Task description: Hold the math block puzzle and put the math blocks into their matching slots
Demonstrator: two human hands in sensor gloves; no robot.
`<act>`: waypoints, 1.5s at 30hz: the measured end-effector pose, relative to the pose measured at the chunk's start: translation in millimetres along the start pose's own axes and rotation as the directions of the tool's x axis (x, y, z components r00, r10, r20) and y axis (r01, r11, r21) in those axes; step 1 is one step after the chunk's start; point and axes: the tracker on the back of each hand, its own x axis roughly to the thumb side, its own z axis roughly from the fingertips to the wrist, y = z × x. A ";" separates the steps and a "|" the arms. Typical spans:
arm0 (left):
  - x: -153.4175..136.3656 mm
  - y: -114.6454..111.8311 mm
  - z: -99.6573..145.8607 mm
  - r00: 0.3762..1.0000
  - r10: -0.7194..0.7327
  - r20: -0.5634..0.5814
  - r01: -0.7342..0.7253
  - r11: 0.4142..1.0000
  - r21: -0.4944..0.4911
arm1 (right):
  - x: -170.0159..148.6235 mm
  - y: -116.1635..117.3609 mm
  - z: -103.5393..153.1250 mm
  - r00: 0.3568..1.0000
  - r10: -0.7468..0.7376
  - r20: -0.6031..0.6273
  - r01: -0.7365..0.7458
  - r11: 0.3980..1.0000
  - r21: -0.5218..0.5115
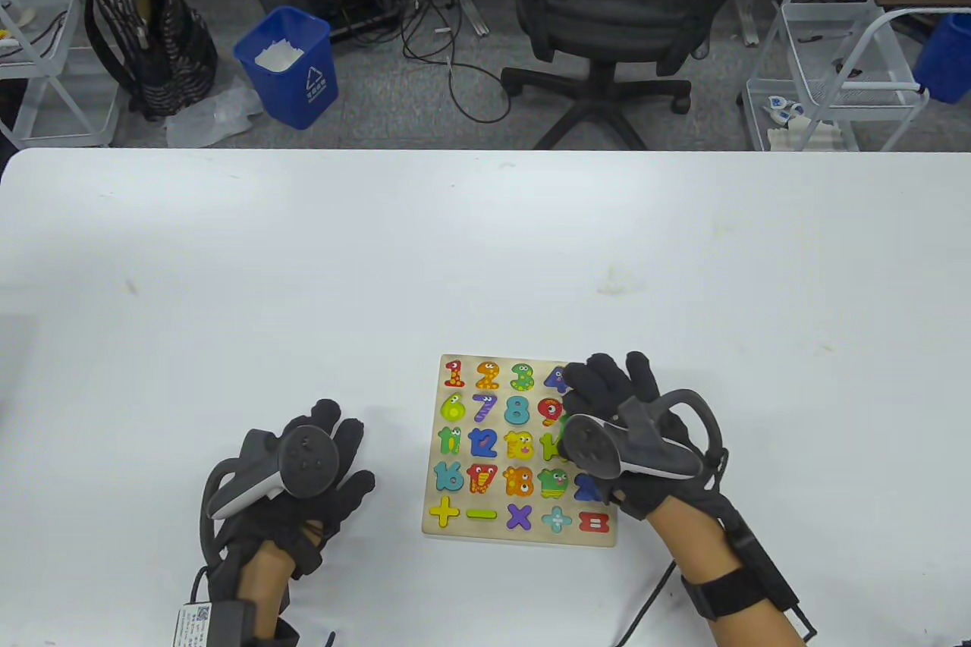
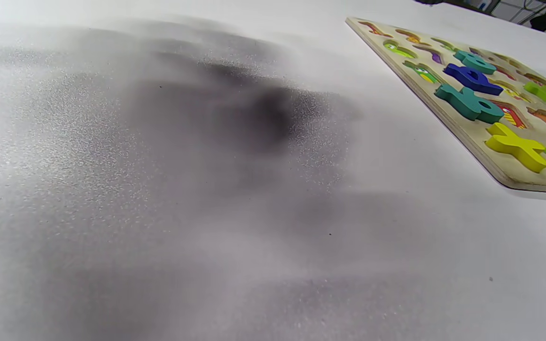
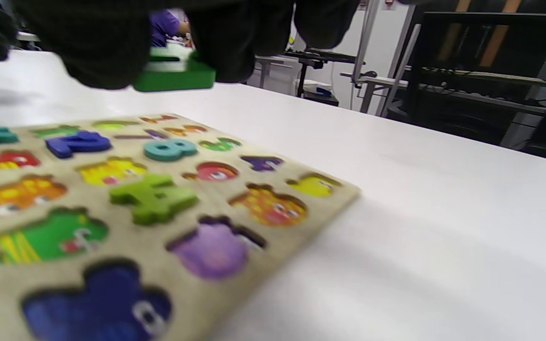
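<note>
A square wooden math block puzzle (image 1: 523, 533) lies flat on the white tabletop (image 1: 485, 260), near its front edge, its slots painted with cartoon numerals. A few raised blocks sit in place. A green block (image 3: 174, 76) hangs pinched above the board's right side.

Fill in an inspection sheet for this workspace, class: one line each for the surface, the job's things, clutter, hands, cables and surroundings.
Surface: white table, a few faint marks.
Job's things: wooden puzzle board lies flat near the front edge; some blocks sit raised in slots, many slots show only printed pictures; a green block is held above the board.
Clutter: nothing seen on the table.
Hands: left hand rests open on the table, apart from the board; right hand over the board's right side, pinching the green block.
Cables: glove leads run off the front edge; loose cables on the floor.
Surroundings: office chair, blue bin, backpack, white racks.
</note>
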 end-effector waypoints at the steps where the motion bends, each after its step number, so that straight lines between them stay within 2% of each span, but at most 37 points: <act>1: -0.3 0.0 0.0 1.000 0.002 -0.001 -0.002 1.000 0.000 | 7.5 -2.7 -5.9 1.000 -0.002 0.016 0.002 1.000 -0.006; 5: -0.9 -0.1 0.2 1.000 0.003 -0.007 -0.003 1.000 -0.006 | 35.1 -5.3 -27.8 0.997 0.003 0.072 -0.004 1.000 0.017; 13: -4.8 1.1 1.8 1.000 0.022 -0.018 -0.022 1.000 -0.002 | 89.5 6.3 -77.5 0.985 0.022 0.172 -0.041 0.993 0.112; 20: -8.6 2.9 5.1 0.998 0.056 -0.022 -0.056 0.998 0.007 | 103.9 15.0 -97.1 0.982 0.047 0.182 -0.083 0.978 0.194; 26: -9.6 1.4 6.9 0.998 0.051 -0.033 -0.051 0.999 -0.007 | 106.0 21.6 -106.5 0.982 0.045 0.182 -0.086 0.971 0.222; 45: -6.7 -0.6 3.2 0.999 0.025 -0.028 -0.026 0.998 -0.049 | 107.5 21.2 -103.4 0.982 0.095 0.161 -0.117 0.984 0.131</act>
